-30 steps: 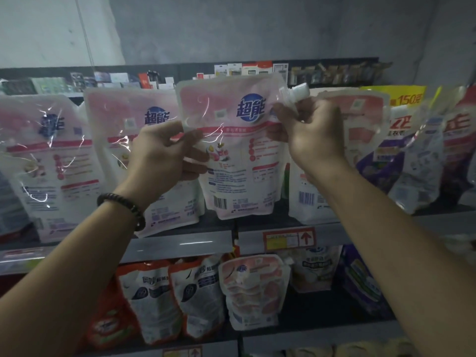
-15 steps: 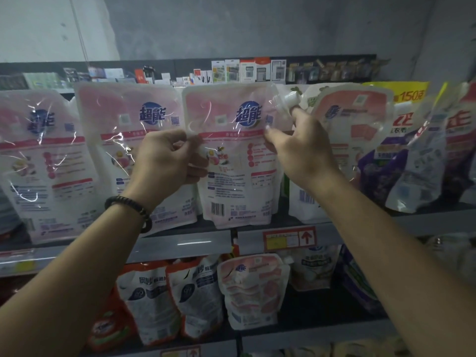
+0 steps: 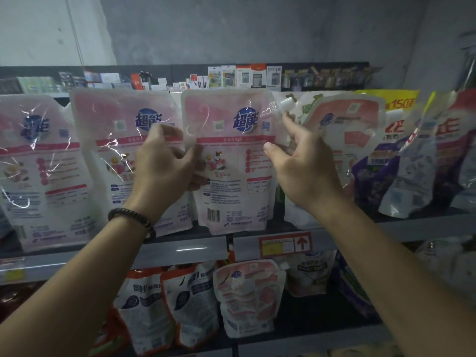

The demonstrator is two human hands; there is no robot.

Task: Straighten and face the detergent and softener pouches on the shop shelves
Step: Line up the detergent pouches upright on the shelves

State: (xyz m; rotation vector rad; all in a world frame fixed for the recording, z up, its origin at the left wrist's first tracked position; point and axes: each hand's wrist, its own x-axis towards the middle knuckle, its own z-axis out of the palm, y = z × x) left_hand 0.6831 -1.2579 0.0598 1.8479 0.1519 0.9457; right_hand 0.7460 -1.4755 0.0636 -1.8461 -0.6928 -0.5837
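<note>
dim shop aisle, grey concrete wall behind, small boxed goods [image 3: 242,76] lined along the very top. upper shelf [image 3: 180,249] carries a row of pink-and-white pouches

middle pouch [image 3: 231,181] stands upright on the upper shelf, base apparently on the board, logo side to the aisle, spout [image 3: 279,104] at its top right corner

left hand [image 3: 164,163] grips the pouch's left edge, thumb on the front, fingers curled behind. black bead bracelet [image 3: 131,220] on that wrist

right hand [image 3: 306,166] sits at the pouch's right edge, thumb tip against the front, other fingers loosely raised toward the spout; cannot tell whether it pinches or only steadies

done, by my reading: second pouch [image 3: 121,150] and far-left pouch [image 3: 33,163] both stand upright, faces out, roughly in line with the middle pouch. these three read as faced; the middle one looks nearly set, only the letting go remains

left, by my reading:
- salmon pouch [image 3: 345,130] just right of the hands, tilted
- purple pouch [image 3: 373,176] and clear-wrapped pouch [image 3: 412,176] beyond it, leaning askew, crowded together
- lower row: blue-and-white pouches [image 3: 164,305] and a pink pouch [image 3: 247,292], slumped and uneven

price tag [image 3: 286,244] with a red arrow on the shelf edge

estimate: under half of the visible stock is faced; the right end and the lower row are untouched
</note>
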